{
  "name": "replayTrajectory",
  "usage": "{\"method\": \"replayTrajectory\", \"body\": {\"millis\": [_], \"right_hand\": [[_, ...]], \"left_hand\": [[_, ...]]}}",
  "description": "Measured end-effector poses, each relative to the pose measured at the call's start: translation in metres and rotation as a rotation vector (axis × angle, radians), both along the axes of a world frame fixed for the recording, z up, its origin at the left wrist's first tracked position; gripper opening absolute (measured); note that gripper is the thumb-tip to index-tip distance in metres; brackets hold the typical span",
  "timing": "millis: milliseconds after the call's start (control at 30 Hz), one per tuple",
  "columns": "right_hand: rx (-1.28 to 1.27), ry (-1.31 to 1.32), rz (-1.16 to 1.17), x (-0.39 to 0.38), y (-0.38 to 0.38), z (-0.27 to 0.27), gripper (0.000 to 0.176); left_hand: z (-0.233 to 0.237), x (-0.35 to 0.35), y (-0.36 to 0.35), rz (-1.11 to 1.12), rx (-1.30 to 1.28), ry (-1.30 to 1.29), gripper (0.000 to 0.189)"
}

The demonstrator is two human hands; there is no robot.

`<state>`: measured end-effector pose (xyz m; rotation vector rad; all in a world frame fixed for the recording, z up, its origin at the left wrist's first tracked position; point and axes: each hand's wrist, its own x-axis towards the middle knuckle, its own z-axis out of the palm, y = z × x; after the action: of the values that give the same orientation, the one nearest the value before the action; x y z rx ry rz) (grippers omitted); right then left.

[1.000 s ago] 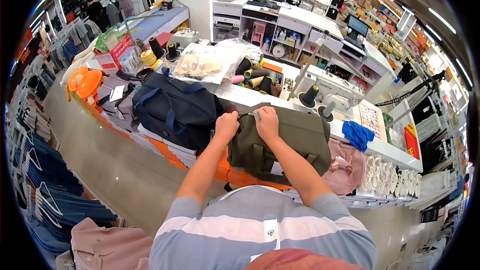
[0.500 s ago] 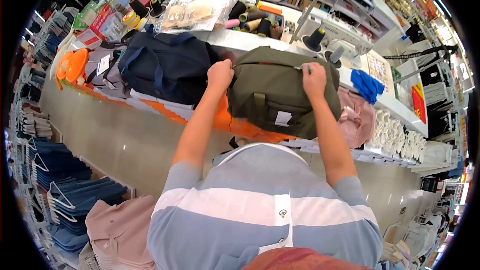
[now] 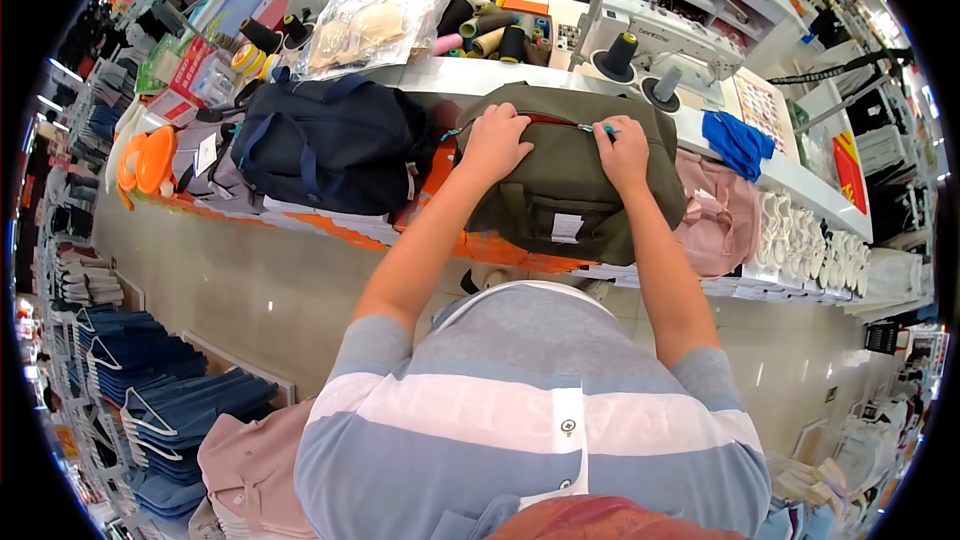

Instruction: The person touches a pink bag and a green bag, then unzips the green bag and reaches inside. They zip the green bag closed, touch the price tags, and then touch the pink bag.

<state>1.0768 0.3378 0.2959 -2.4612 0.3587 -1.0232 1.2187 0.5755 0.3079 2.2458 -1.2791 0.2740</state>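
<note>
Well to the left of both grips, at the end of the row, I see a bright orange object. Next, nearer the grips, comes a grey bag, a white tag on it. A navy bag with blue handles fills the space up to just left of the left grip. Behind it, beyond and left of the left grip, a clear plastic packet lies on the white tabletop, and thread spools crowd together farther along.

The left grip rests on the left part of a dark green bag; I cannot tell whether its fingers pinch the cloth. The green bag sits directly under both grips, and between them its zip gapes, showing a strip of red. The right grip is closed on a zip pull with a teal end.

Beyond the right grip stand a black spool and a white sewing machine. To its right lie a crumpled blue cloth and, lower, a pink bundle, then white shoes in a row.
</note>
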Motion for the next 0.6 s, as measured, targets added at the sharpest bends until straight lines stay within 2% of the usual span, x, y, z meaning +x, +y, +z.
{"method": "replayTrajectory", "body": {"millis": [200,333,600], "right_hand": [[-0.027,-0.009,0.009,-0.001,0.000,0.000,0.018],[-0.027,-0.001,0.022,-0.001,-0.001,0.000,0.017],[0.047,-0.012,0.031,-0.003,0.003,0.006,0.011]], "left_hand": [[0.014,-0.013,-0.018,-0.042,0.086,0.018,0.032],[0.002,-0.023,-0.047,-0.048,-0.017,-0.047,0.028],[-0.008,-0.031,-0.069,-0.057,-0.181,0.026,0.018]]}}
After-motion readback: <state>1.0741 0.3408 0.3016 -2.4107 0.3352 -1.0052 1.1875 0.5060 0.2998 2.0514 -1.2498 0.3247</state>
